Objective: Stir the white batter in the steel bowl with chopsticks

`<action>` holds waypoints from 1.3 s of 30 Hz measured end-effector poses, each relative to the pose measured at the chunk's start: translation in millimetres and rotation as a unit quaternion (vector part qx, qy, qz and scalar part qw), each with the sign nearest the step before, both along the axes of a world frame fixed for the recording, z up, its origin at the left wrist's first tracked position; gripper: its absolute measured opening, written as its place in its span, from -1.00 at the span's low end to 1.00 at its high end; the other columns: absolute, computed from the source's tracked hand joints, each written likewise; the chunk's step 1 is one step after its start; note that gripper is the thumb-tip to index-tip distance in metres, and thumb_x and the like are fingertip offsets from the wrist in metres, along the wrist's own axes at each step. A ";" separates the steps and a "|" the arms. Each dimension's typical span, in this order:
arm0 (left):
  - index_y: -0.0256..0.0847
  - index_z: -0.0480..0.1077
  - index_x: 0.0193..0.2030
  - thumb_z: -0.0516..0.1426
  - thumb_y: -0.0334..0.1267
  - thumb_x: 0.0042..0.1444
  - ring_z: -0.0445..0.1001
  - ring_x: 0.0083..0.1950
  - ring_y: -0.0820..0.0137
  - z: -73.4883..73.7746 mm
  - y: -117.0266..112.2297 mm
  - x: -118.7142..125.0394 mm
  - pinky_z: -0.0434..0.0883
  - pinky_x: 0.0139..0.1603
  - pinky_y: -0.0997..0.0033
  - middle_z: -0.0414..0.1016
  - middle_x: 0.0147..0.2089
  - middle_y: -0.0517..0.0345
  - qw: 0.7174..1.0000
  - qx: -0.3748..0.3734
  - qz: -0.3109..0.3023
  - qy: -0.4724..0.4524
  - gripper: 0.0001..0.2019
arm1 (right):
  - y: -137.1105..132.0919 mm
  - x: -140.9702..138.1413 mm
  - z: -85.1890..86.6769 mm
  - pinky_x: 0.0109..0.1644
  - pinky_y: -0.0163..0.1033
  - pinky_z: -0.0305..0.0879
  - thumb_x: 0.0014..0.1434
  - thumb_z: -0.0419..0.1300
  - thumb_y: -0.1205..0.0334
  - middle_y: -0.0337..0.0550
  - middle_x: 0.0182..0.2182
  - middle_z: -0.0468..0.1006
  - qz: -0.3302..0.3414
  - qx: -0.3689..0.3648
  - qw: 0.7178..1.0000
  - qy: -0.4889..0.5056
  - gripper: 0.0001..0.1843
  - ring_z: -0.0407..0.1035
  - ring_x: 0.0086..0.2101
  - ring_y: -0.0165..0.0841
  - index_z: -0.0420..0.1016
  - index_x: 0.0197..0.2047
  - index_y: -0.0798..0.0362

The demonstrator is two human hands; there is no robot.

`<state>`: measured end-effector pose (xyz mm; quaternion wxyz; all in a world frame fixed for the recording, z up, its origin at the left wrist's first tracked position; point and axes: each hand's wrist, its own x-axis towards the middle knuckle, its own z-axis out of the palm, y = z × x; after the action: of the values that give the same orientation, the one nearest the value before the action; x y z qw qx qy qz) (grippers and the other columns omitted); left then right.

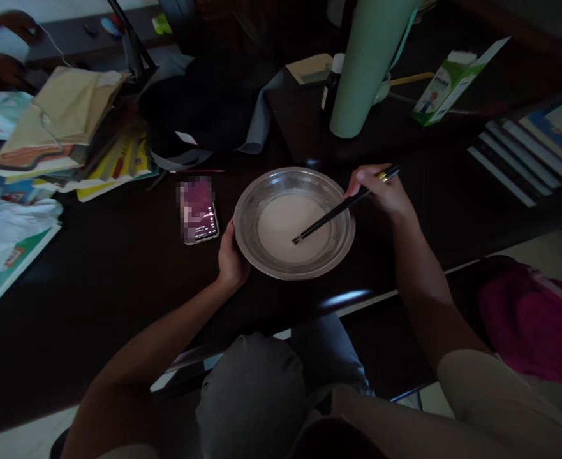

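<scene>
Knee (252,389); metal bowl (294,274) holds milky liquid (281,224), chopsticks (339,208).

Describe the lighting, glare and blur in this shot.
Head view: dim overall, the dark table swallowing detail; the metal bowl is the brightest thing, with soft glare on its rim; a streak of reflection lies along the table's near edge; the phone screen is pixelated; the chopsticks in the right hand look sharp; the corners bend like a wide-angle lens.

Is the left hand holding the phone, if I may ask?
No, the left hand holds the metal bowl's rim; the phone lies flat beside it.
</scene>
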<state>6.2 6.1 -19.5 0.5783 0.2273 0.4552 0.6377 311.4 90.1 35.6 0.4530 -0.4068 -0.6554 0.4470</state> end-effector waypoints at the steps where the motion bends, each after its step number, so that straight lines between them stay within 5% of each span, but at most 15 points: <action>1: -0.08 0.57 -0.07 0.14 -0.05 0.24 0.51 0.22 0.21 -0.8 0.1 -0.3 0.40 0.29 0.23 0.66 0.01 0.18 1.000 -0.002 0.000 0.002 -0.74 | -0.2 -0.7 -0.2 -0.43 -0.22 0.30 0.15 0.27 -0.23 -0.18 -0.54 0.58 0.020 -0.005 1.000 -0.011 -0.53 0.45 -0.49 -0.38 0.61 -0.52 -0.01; 8: -0.07 0.58 -0.11 0.14 -0.05 0.24 0.53 0.19 0.23 0.0 -0.4 -0.3 0.41 0.28 0.24 0.66 0.00 0.19 1.000 -0.004 -0.003 -0.004 -0.76 | 3.9 3.9 -4.4 -0.35 -0.24 0.35 0.16 0.29 -0.18 -0.24 -0.54 0.56 -0.021 0.024 0.999 0.017 -0.58 0.45 -0.49 -0.41 0.60 -0.50 -0.02; 15: -0.05 0.56 -0.11 0.12 -0.03 0.25 0.55 0.17 0.21 0.6 -0.4 -0.6 0.41 0.28 0.17 0.65 -0.01 0.19 1.000 0.006 -0.016 0.010 -0.75 | 1.0 -3.2 -1.2 -0.30 -0.24 0.37 0.13 0.28 -0.23 -0.16 -0.44 0.64 0.069 0.006 0.997 -0.022 -0.53 0.51 -0.39 -0.36 0.62 -0.48 0.01; 21: -0.05 0.56 -0.11 0.14 0.00 0.23 0.50 0.24 0.18 -1.0 -0.7 -0.5 0.40 0.29 0.18 0.64 0.02 0.17 1.000 0.011 -0.014 0.018 -0.73 | 2.7 4.4 0.3 -0.34 -0.14 0.39 0.15 0.23 -0.29 -0.17 -0.59 0.54 -0.037 0.036 0.999 0.008 -0.47 0.47 -0.48 -0.32 0.56 -0.59 -0.04; 27: -0.08 0.57 -0.09 0.14 -0.01 0.23 0.52 0.21 0.20 2.0 -0.5 1.1 0.44 0.26 0.23 0.66 0.02 0.18 1.000 0.009 -0.012 0.014 -0.72 | 0.7 -2.9 1.0 -0.32 -0.19 0.37 0.11 0.30 -0.23 -0.16 -0.47 0.64 0.044 0.016 0.998 -0.033 -0.54 0.50 -0.42 -0.33 0.61 -0.52 -0.01; 33: -0.07 0.57 -0.09 0.12 -0.04 0.24 0.52 0.21 0.21 0.6 -0.1 0.5 0.43 0.26 0.21 0.65 0.02 0.17 1.000 0.006 -0.010 0.006 -0.73 | 3.4 4.8 -1.5 -0.35 -0.14 0.37 0.16 0.24 -0.26 -0.17 -0.60 0.51 -0.054 0.040 0.998 0.016 -0.49 0.46 -0.50 -0.32 0.55 -0.58 -0.03; 39: -0.07 0.56 -0.10 0.13 -0.01 0.23 0.51 0.22 0.21 -1.7 0.1 -0.5 0.40 0.29 0.21 0.65 0.03 0.16 1.000 0.005 -0.009 0.019 -0.73 | 0.7 -2.9 -0.3 -0.32 -0.21 0.39 0.11 0.29 -0.25 -0.17 -0.50 0.62 0.041 0.011 0.999 -0.029 -0.53 0.51 -0.41 -0.34 0.60 -0.52 -0.01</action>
<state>5.7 6.2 -21.3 0.5742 0.2466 0.4608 0.6302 308.5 90.8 35.3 0.4195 -0.3872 -0.6895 0.4458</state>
